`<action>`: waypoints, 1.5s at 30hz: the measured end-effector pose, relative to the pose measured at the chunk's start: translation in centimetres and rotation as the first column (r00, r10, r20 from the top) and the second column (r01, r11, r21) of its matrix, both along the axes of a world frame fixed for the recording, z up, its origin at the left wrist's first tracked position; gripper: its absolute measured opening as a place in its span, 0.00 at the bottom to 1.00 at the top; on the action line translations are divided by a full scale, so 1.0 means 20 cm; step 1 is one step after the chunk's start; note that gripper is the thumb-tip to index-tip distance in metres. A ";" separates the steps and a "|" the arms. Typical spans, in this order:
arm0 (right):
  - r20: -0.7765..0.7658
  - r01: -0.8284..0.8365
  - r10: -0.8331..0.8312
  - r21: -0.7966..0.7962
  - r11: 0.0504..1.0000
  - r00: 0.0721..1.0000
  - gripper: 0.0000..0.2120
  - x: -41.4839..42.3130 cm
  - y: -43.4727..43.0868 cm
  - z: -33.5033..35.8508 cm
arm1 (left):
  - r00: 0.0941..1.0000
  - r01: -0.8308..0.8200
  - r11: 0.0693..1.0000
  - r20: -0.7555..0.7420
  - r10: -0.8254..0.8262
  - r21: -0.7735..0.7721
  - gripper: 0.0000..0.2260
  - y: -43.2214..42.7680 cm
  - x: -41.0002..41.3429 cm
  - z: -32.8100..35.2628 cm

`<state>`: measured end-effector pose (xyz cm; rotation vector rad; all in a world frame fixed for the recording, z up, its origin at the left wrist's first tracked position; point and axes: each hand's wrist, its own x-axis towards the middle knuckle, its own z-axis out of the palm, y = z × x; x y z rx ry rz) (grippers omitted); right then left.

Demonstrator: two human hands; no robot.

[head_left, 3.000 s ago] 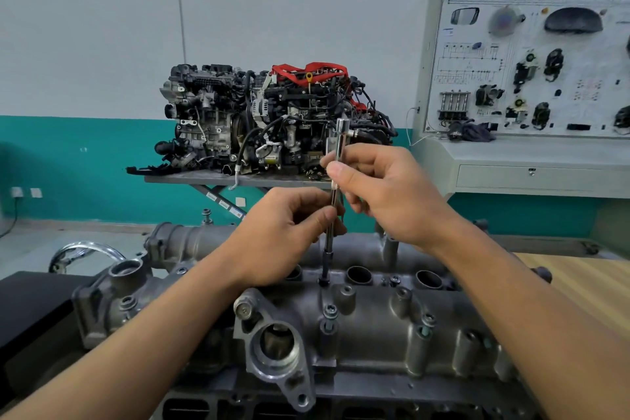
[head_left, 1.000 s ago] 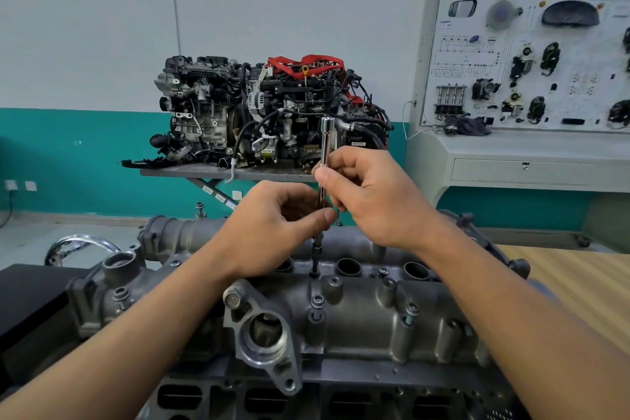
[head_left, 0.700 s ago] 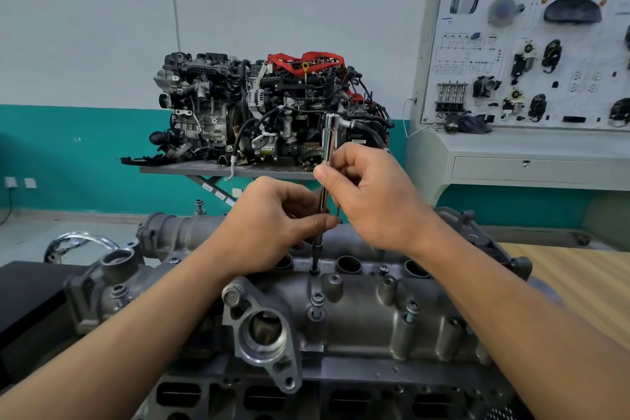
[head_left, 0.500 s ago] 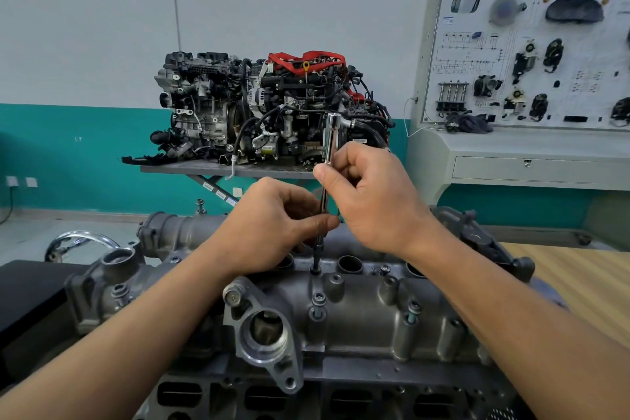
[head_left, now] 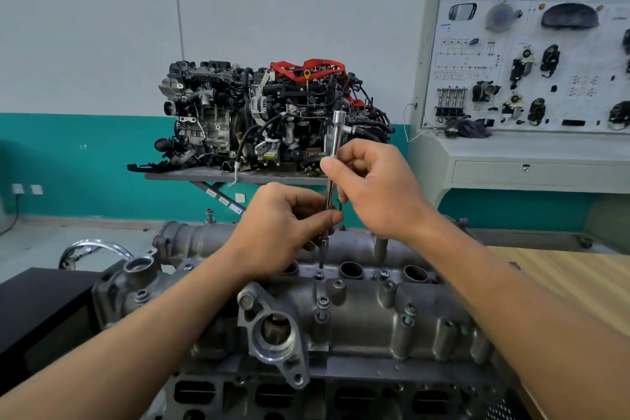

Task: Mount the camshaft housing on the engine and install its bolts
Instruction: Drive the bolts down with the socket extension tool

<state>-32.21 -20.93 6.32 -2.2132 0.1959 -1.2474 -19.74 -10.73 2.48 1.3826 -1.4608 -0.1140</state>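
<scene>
The grey cast camshaft housing (head_left: 358,320) lies across the engine (head_left: 306,392) in front of me, with several bolts standing in its bosses. A slim chrome extension bar (head_left: 335,133) stands upright, its bit resting on a bolt (head_left: 318,274) at the housing's back row. My left hand (head_left: 283,228) pinches the bar's lower shaft. My right hand (head_left: 375,184) grips the bar higher up, thumb and fingers wrapped round it. Two more bolts (head_left: 323,301) sit just in front of that one.
A second complete engine (head_left: 269,116) rests on a lift table (head_left: 231,177) against the far wall. A training panel (head_left: 531,58) with car parts stands at the right. A wooden bench top (head_left: 559,280) lies to the right, a black surface (head_left: 37,303) to the left.
Both hands stay on the upright bar over the same bolt; my fingers shift slightly around the shaft. The view has tilted a little.
</scene>
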 end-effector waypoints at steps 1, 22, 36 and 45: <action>-0.009 -0.008 0.008 -0.022 1.000 1.000 0.12 -0.02 0.00 0.04 | 1.000 0.011 1.000 -0.016 -0.011 -0.014 0.02 0.00 -0.01 0.02; -0.040 0.063 -0.065 -0.048 0.997 0.997 0.16 -0.33 -0.25 -0.03 | 0.960 0.206 0.950 0.138 -0.242 0.236 0.07 -0.32 -0.20 0.16; -0.074 0.003 -0.012 -0.112 0.994 0.997 0.12 -0.33 -0.21 -0.06 | 0.951 0.274 0.940 0.088 -0.296 0.202 0.07 -0.33 -0.13 0.07; -0.071 -0.046 0.043 -0.040 0.998 0.997 0.12 -0.33 -0.22 -0.06 | 0.947 0.273 0.943 0.118 -0.298 0.192 0.08 -0.32 -0.13 0.06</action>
